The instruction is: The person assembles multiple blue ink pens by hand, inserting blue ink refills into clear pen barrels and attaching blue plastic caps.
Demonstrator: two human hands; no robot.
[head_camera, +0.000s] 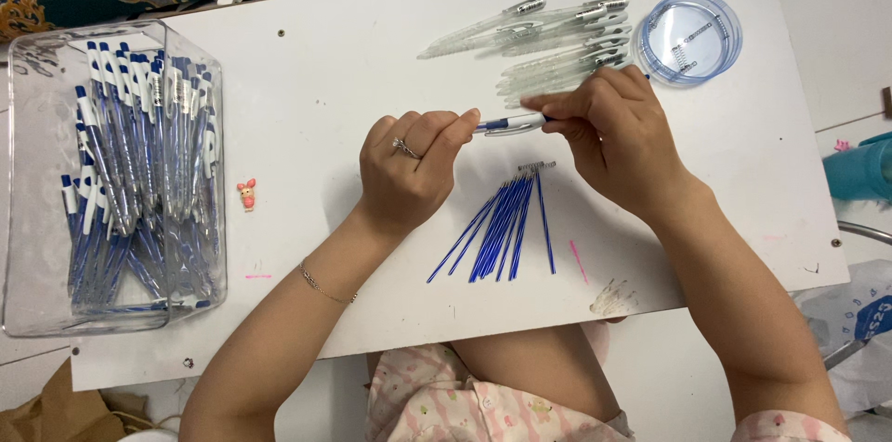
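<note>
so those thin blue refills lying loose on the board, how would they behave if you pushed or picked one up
The blue refills look very thin and long, so probably light and a bit bendy. Being round and loose on the smooth white board, they would likely roll or scatter if nudged. Pinching a single one from the fanned bunch may be fiddly.

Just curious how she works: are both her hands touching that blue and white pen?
Touching. The head view shows the left hand pinching one end of the pen with its fingertips, while the right hand grips the other end.

Held a blue-and-white pen (509, 124) between left hand (409, 168) and right hand (609, 131) — fingertips pinched. Lay just below — blue refills (506, 224) fanned on the white board (325, 79).
</note>
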